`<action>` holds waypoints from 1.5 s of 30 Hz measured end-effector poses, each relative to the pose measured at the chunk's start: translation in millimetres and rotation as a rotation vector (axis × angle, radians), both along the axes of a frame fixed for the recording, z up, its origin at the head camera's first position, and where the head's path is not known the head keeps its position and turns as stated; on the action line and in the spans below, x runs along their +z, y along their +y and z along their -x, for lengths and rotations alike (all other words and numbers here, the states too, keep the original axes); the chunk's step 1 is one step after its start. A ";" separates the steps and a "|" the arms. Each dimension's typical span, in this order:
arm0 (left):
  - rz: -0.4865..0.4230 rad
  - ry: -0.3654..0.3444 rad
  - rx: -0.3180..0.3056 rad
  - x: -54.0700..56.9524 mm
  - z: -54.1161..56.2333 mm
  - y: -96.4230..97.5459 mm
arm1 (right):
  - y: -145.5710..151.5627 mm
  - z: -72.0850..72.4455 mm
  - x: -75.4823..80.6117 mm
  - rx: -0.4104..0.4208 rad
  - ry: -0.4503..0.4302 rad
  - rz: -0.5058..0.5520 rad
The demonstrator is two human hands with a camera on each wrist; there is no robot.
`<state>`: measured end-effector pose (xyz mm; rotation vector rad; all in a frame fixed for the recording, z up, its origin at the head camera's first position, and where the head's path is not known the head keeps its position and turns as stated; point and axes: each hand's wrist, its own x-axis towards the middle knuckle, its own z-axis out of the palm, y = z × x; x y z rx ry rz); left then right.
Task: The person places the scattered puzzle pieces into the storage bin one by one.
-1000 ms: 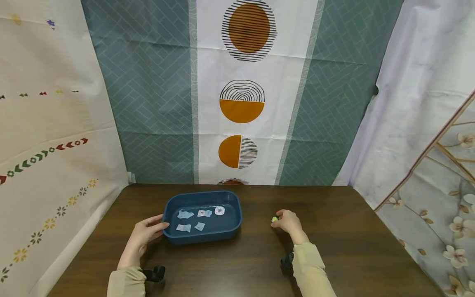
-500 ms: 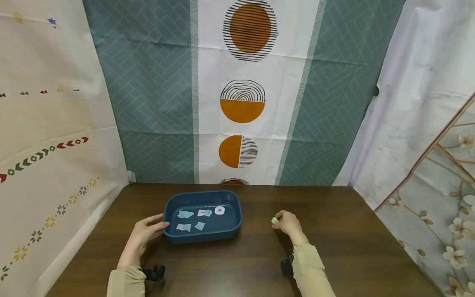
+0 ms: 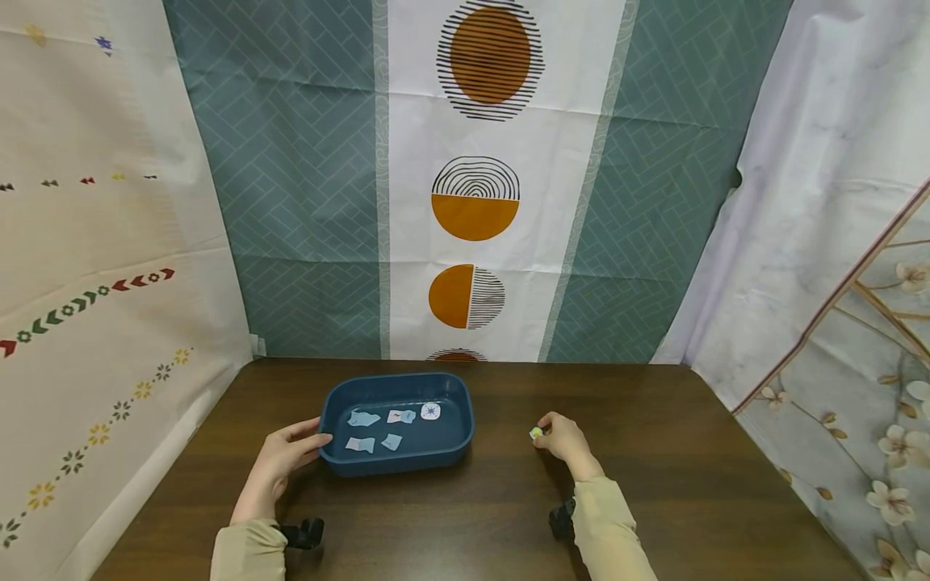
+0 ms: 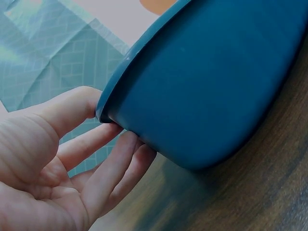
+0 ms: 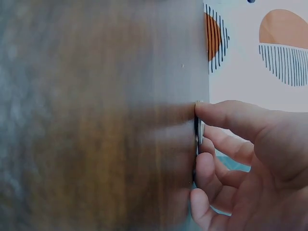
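Observation:
A dark blue rectangular tray (image 3: pixel 395 466) stands on the table, left of centre. My left hand (image 3: pixel 286 456) grips its left end; in the left wrist view the thumb is at the rim and the fingers are below it, against the tray wall (image 4: pixel 202 86). Inside lie several small flat pale-blue pieces (image 3: pixel 363 419) and a white one with a star-like print (image 3: pixel 430 411). Right of the tray, my right hand (image 3: pixel 568 442) holds a small flat white piece with a yellow-green print (image 3: pixel 536 433) at the tabletop between thumb and fingers. In the right wrist view only its thin edge (image 5: pixel 201 132) shows.
The brown wooden table (image 3: pixel 450 524) reaches back to a green and white patterned cloth (image 3: pixel 312 307). Patterned cloths also hang at the left (image 3: pixel 109 242) and right (image 3: pixel 821 282) sides. A dark wrist camera (image 3: pixel 303 533) sits beside the left sleeve.
The small printed piece at my right fingertips has shifted and turned slightly, and more of its print shows. My left hand and the tray have stayed in place.

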<state>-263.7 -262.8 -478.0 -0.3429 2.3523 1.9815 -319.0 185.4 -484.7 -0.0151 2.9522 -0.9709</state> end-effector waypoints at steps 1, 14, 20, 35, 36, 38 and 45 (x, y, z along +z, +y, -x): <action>0.002 0.000 0.000 0.1 0.1 0.2 | 0.3 -0.1 -0.5 0.001 0.002 -0.004; 0.004 -0.010 0.005 0.9 -0.6 1.0 | 0.0 -2.9 0.3 0.010 0.000 0.027; 0.010 -0.007 0.002 1.4 -1.8 1.2 | -1.5 -0.9 7.6 0.015 0.025 0.050; 0.013 -0.008 -0.006 1.8 -1.7 0.5 | -27.9 10.7 35.1 0.039 0.075 0.071; 0.015 -0.007 -0.007 1.8 -1.7 0.4 | -31.2 11.6 36.9 0.041 0.078 0.071; 0.016 -0.008 -0.006 2.1 -1.7 0.5 | -38.5 13.2 41.2 0.052 0.086 0.069; 0.006 -0.009 -0.007 2.3 -2.1 0.1 | -68.3 17.4 58.3 0.096 0.125 0.065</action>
